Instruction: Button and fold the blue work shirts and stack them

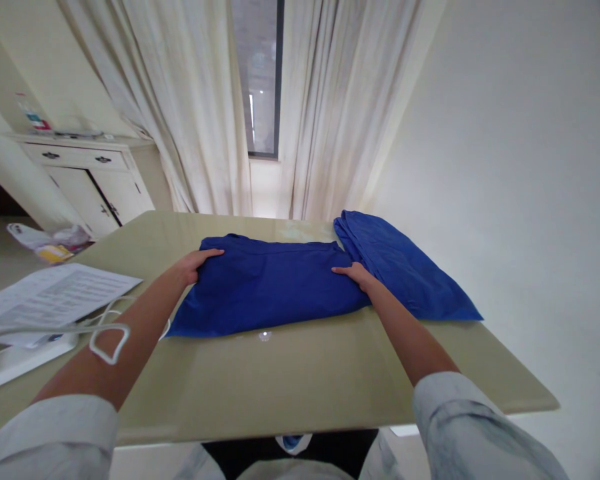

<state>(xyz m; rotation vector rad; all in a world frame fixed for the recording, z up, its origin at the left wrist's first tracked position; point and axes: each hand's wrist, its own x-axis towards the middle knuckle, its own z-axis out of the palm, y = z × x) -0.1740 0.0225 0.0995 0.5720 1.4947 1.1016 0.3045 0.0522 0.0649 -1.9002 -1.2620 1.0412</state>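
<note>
A blue cloth garment (270, 283) lies partly folded on a beige table (290, 380). Its far right part (405, 267) stretches toward the table's right edge. My left hand (196, 263) rests flat on the cloth's left edge with fingers stretched out. On the right edge of the folded part lies my right hand (354, 273), also flat, its fingers pointing left. Neither hand holds anything; both press on the cloth.
Printed papers (50, 293) and a white cable (107, 337) lie on the table's left side. A white cabinet (87, 183) stands at the back left, curtains (200, 107) and a window behind the table. A white wall is on the right.
</note>
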